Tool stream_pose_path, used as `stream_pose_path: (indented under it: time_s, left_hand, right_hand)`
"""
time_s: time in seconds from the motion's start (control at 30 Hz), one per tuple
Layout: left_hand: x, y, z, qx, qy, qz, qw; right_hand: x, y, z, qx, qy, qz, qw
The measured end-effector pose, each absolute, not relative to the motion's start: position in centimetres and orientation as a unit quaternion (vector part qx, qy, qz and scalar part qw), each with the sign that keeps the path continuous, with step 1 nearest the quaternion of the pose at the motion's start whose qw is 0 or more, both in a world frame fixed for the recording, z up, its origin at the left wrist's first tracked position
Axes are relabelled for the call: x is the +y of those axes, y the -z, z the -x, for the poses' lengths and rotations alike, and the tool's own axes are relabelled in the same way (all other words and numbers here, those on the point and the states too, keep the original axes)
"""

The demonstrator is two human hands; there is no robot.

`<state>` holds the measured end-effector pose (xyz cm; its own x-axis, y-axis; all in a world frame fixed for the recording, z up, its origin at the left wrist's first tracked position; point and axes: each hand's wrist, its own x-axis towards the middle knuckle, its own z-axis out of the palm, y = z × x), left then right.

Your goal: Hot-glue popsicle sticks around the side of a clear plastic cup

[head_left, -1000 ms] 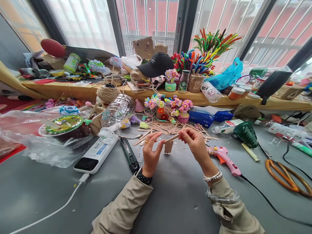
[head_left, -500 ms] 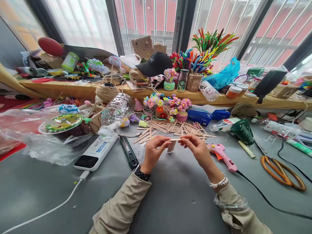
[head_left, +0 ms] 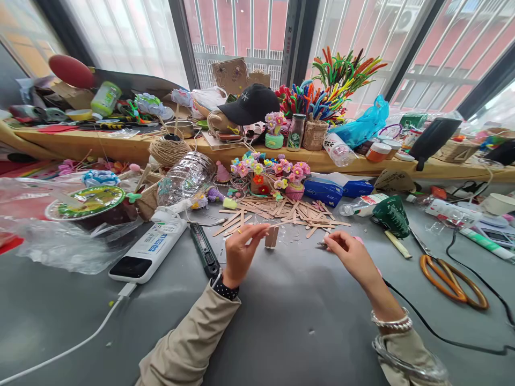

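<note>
My left hand (head_left: 242,251) is closed in a pinch on a thin wooden craft stick seen edge-on. Beneath it hangs or stands a small flat panel of craft sticks (head_left: 272,237); whether they are joined I cannot tell. My right hand (head_left: 349,252) is over the pink glue gun (head_left: 358,239), with its thumb and fingers curled close together. A dark metal tip (head_left: 322,245) shows just left of these fingertips. The hand hides most of the gun, and what the fingers grip is not clear. Behind both hands lies a pile of loose craft sticks (head_left: 308,214).
A white power bank (head_left: 149,252) and a dark green cutter (head_left: 204,251) lie left. Orange-handled scissors (head_left: 454,281) and a black cord (head_left: 438,335) are right. Fluffy flowers (head_left: 295,174) stand behind the sticks. A cluttered ledge (head_left: 225,153) runs along the window.
My right hand has let go of the stick and moved right to the glue gun. My left hand keeps its pinch. The view has shifted slightly, moving the scene left.
</note>
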<state>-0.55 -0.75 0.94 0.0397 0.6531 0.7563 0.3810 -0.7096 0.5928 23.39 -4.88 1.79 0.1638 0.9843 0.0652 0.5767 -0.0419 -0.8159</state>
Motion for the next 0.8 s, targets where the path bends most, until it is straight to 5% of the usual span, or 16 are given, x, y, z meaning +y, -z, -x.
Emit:
stream_pose_path:
  time_s: [0.23, 0.8]
  left_hand:
    - [-2.1, 0.2, -0.9, 0.252, -0.439, -0.857, 0.098]
    - [-1.7, 0.8, -1.0, 0.331, -0.264, -0.901, 0.087]
  right_hand:
    - [-5.7, -0.6, -26.1, -0.492, 0.05, 0.858, 0.138]
    - [-5.1, 1.6, -28.6, -0.502, -0.012, 0.863, 0.059]
